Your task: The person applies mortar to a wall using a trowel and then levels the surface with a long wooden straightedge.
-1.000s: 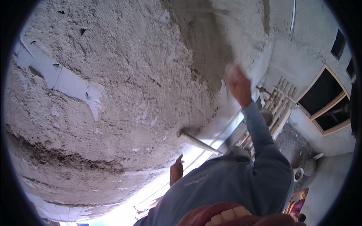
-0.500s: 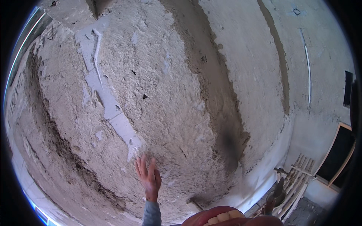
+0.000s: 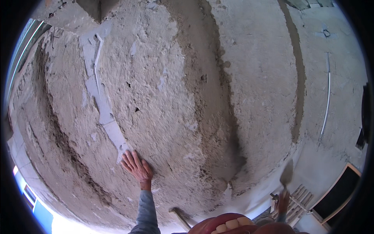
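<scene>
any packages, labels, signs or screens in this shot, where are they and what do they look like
None in view.
What shows instead: a rough grey-brown plastered wall with a pale smooth strip running down it.
The left hand lies flat on the wall at the strip's lower end.
The right hand holds a trowel, blade up, at the lower right.

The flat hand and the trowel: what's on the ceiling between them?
In the head view, rough grey plaster lies between the left hand and trowel, with a darker wet band.
</scene>
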Demonstrator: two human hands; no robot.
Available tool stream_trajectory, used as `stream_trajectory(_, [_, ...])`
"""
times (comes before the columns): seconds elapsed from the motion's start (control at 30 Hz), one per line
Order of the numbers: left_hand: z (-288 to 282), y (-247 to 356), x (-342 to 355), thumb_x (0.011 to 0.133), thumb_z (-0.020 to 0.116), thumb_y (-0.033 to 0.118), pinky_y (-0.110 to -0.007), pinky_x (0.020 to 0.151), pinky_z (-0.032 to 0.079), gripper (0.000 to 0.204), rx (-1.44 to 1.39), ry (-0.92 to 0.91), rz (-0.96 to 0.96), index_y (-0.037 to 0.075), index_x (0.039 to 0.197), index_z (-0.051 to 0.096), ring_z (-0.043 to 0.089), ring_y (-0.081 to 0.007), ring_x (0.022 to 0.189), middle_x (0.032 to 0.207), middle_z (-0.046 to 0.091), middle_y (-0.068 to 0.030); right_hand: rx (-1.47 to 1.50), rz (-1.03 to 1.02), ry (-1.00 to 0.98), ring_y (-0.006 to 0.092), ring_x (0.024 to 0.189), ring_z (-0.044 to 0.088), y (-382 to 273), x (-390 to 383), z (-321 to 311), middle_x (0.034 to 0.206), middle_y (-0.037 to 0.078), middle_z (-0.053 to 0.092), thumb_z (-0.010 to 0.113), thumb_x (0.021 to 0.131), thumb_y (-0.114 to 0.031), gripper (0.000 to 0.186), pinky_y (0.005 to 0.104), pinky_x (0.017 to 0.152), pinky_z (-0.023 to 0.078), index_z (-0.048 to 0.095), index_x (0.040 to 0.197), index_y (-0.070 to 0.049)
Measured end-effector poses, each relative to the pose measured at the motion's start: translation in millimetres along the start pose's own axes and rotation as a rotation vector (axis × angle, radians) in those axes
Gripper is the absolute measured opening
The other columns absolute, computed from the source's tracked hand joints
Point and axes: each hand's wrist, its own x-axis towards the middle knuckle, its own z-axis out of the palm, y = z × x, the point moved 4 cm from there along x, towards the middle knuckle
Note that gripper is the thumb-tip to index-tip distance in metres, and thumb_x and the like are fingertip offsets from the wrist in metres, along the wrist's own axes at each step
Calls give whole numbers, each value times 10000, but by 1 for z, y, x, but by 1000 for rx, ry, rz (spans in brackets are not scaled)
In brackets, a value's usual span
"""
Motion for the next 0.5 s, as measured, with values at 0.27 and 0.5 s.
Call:
stream_trajectory(0.27, [1,-3,6,1057,345,376,-615,1252,95,585,0,40,-1,19,1503,469,241,-436,1541,1629,355,-222,218,-487,-425,64,770,485,-457,67,230,914,-10,509,584,1043,-342,472,247,598,422,460,1431,-103])
stream_trajectory(0.5, [2,-1,1,1051,350,376,-611,1252,108,568,-11,38,-80,45,1489,497,259,-432,1535,1620,375,-209,-143,-1433,-42,336,904,699,-686,50,374,1009,195,696,554,1045,-458,474,457,774,527,511,1375,-120])
